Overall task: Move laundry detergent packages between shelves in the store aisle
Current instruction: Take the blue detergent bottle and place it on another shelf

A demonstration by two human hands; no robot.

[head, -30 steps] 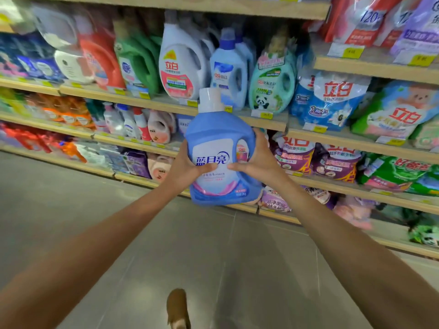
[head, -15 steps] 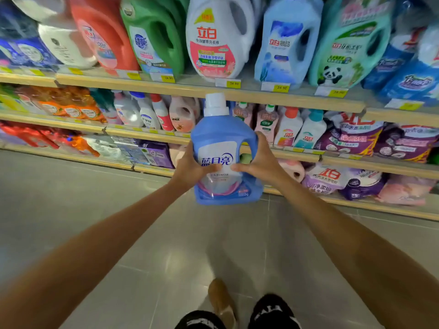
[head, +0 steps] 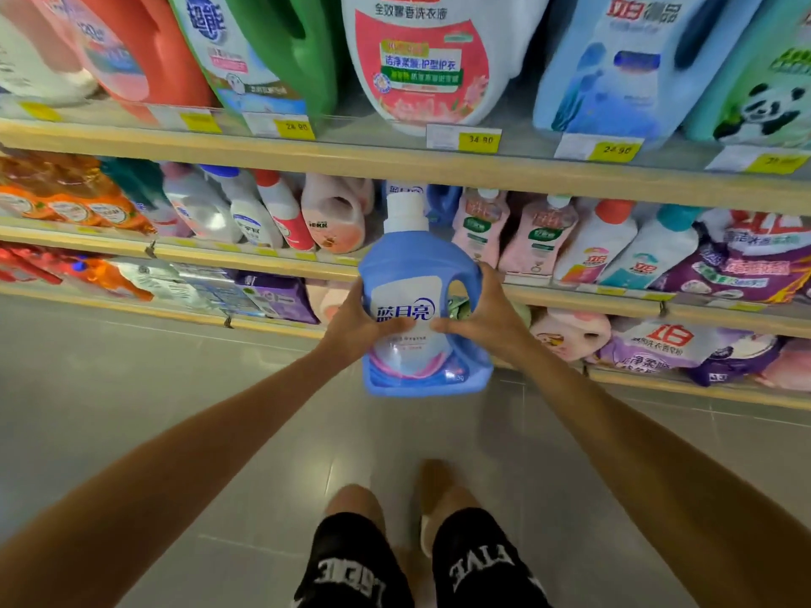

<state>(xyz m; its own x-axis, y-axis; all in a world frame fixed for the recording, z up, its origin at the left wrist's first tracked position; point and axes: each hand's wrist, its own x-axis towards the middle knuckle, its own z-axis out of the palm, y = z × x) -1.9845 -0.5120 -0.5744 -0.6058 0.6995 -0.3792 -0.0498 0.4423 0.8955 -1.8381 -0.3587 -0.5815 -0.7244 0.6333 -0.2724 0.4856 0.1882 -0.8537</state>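
I hold a blue detergent bottle [head: 417, 274] with a white cap upright in front of the shelves. My left hand [head: 355, 329] grips its left side and my right hand [head: 487, 318] grips the handle side on the right, both thumbs on the white label. The bottle hangs just in front of the middle shelf [head: 307, 265], at a gap between a pink jug [head: 335, 215] and pink pouches [head: 480, 223]. Another blue bottle [head: 406, 190] stands behind in that gap, mostly hidden.
The top shelf [head: 395, 162] carries large jugs: red, green, white [head: 421, 59], blue, and a panda one. The bottom shelf [head: 702, 388] holds purple bags and pink packs. Grey floor tiles lie below, with my legs in black shorts [head: 417, 563].
I have stepped closer to the shelves, which now fill more of the view. The bottle has come lower relative to the shelves and nearer the middle shelf; both hands keep the same hold.
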